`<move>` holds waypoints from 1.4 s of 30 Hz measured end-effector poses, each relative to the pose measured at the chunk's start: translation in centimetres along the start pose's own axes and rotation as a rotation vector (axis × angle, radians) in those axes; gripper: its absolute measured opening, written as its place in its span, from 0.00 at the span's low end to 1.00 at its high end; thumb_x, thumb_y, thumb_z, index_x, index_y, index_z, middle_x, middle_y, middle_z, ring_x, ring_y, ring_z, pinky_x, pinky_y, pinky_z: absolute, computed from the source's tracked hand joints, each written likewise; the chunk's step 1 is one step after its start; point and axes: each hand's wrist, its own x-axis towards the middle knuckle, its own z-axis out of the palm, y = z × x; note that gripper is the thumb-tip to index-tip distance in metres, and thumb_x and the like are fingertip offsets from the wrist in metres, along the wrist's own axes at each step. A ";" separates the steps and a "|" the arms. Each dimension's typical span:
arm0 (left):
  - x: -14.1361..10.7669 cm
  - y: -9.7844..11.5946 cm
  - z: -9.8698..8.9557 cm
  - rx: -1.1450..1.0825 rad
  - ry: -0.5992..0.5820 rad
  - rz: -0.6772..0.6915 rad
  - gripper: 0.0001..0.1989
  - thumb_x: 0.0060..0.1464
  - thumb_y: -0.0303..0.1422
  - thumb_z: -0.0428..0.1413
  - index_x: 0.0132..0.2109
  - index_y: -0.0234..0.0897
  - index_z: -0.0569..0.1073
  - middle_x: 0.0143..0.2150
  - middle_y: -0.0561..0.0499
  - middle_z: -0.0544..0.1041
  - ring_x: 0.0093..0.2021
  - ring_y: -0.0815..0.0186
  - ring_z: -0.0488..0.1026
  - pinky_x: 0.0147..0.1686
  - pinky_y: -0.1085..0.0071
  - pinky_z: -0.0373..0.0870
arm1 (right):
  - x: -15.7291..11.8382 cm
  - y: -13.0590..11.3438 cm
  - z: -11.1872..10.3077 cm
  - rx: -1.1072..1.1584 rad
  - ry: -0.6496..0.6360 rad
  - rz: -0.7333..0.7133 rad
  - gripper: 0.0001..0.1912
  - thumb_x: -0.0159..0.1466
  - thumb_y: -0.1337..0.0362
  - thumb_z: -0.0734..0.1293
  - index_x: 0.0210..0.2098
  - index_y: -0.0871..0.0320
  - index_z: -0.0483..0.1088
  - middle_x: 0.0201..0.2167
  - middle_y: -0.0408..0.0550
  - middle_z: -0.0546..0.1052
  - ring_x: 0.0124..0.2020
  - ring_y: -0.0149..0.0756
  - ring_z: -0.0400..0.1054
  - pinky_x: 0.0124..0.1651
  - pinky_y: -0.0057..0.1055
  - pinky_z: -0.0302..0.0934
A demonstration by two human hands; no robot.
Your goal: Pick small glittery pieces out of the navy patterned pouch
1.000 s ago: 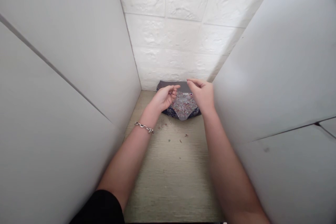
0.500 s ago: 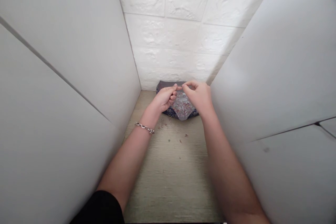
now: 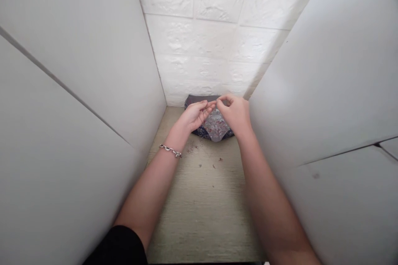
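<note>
Forearms (image 3: 152, 192) angled inward, left hand (image 3: 197, 115) half open, palm up, right hand (image 3: 218, 102) pinched — holds unclear — above speckled bag (image 3: 217, 127)

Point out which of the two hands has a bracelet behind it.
The left hand: a silver-coloured chain bracelet circles the forearm just behind it, while no bracelet shows behind the right hand.

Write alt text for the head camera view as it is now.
The left hand and right hand meet at the fingertips above a dark patterned pouch holding small multicoloured bits, on a wooden surface against a white wall.
</note>
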 end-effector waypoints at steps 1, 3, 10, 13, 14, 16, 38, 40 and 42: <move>-0.1 0.0 0.1 0.017 -0.014 -0.014 0.07 0.51 0.21 0.46 0.31 0.24 0.69 0.27 0.45 0.72 0.27 0.75 0.70 0.29 0.82 0.68 | 0.0 -0.1 -0.1 -0.005 0.006 -0.002 0.13 0.52 0.58 0.58 0.27 0.58 0.72 0.23 0.46 0.71 0.23 0.29 0.59 0.29 0.28 0.51; -0.3 0.0 0.3 0.040 -0.034 -0.026 0.07 0.51 0.21 0.47 0.29 0.25 0.69 0.25 0.48 0.71 0.26 0.76 0.69 0.29 0.82 0.67 | -0.1 -0.2 -0.1 -0.011 0.018 -0.005 0.14 0.52 0.58 0.58 0.27 0.58 0.71 0.22 0.46 0.71 0.22 0.29 0.59 0.28 0.28 0.50; -0.3 0.2 0.1 0.061 -0.147 -0.039 0.04 0.48 0.22 0.51 0.30 0.27 0.70 0.23 0.53 0.68 0.20 0.82 0.63 0.21 0.86 0.61 | 0.0 -0.4 -0.4 -0.005 0.048 -0.059 0.14 0.52 0.57 0.58 0.27 0.58 0.70 0.23 0.46 0.71 0.24 0.30 0.59 0.29 0.28 0.50; -0.3 0.4 0.0 0.009 -0.141 -0.077 0.03 0.49 0.24 0.51 0.29 0.28 0.69 0.22 0.54 0.66 0.18 0.83 0.60 0.17 0.87 0.57 | 0.0 -0.5 -0.6 -0.010 0.021 -0.100 0.12 0.52 0.58 0.58 0.26 0.58 0.69 0.24 0.46 0.71 0.26 0.31 0.60 0.31 0.29 0.51; -0.4 0.5 0.0 0.003 -0.137 -0.085 0.04 0.49 0.25 0.51 0.29 0.28 0.69 0.22 0.54 0.65 0.18 0.83 0.60 0.16 0.87 0.56 | 0.0 -0.6 -0.7 -0.010 0.014 -0.106 0.11 0.52 0.58 0.58 0.26 0.58 0.68 0.25 0.46 0.71 0.26 0.31 0.61 0.31 0.29 0.51; -0.4 0.6 0.0 0.005 -0.127 -0.088 0.06 0.50 0.27 0.51 0.29 0.28 0.69 0.21 0.54 0.65 0.17 0.83 0.59 0.15 0.87 0.55 | -0.1 -0.6 -0.9 -0.004 0.007 -0.106 0.11 0.52 0.59 0.58 0.26 0.58 0.68 0.25 0.46 0.71 0.26 0.31 0.61 0.31 0.28 0.52; -0.3 0.4 -0.2 0.048 -0.099 -0.088 0.10 0.48 0.33 0.53 0.26 0.29 0.68 0.19 0.56 0.61 0.17 0.82 0.56 0.14 0.84 0.51 | -0.2 -0.7 -0.5 0.019 0.019 -0.160 0.10 0.53 0.60 0.58 0.27 0.58 0.69 0.27 0.47 0.73 0.27 0.31 0.62 0.32 0.29 0.53; -0.2 0.4 -0.2 0.043 -0.089 -0.087 0.10 0.48 0.33 0.53 0.25 0.29 0.68 0.19 0.56 0.61 0.17 0.82 0.56 0.14 0.84 0.51 | -0.2 -0.7 -0.5 0.023 0.018 -0.164 0.11 0.53 0.60 0.58 0.27 0.58 0.69 0.26 0.46 0.73 0.27 0.31 0.62 0.32 0.29 0.53; -0.2 0.3 -0.2 0.048 -0.077 -0.087 0.10 0.47 0.34 0.53 0.25 0.29 0.68 0.19 0.56 0.61 0.17 0.82 0.55 0.14 0.84 0.50 | -0.3 -0.7 -0.5 0.022 0.022 -0.167 0.11 0.53 0.60 0.58 0.27 0.58 0.69 0.26 0.46 0.72 0.26 0.30 0.62 0.32 0.29 0.53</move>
